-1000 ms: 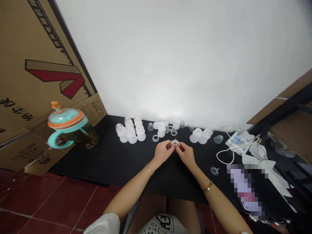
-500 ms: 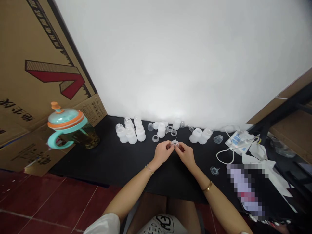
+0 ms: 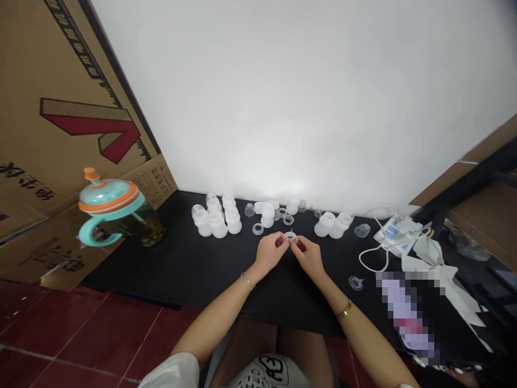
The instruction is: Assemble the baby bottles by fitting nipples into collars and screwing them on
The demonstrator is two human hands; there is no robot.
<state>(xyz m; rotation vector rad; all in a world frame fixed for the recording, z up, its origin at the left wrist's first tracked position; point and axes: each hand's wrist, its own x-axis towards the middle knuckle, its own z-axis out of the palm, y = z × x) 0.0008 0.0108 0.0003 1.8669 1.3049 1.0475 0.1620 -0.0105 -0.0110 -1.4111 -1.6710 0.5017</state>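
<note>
From my end the change is slight: against half a second ago, the white ring (image 3: 290,236) seems tipped a little, showing me more of its opening. My view has drifted by a trace too, so I see the red printed arrow (image 3: 92,127) on the cardboard box (image 3: 32,48) a touch further left, and the brown panel (image 3: 448,182) opposite slightly further right

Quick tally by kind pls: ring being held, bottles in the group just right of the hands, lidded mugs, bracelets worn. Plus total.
Held ring: 1
Bottles, right-hand group: 2
Lidded mug: 1
Bracelets: 2
Total: 6
</note>
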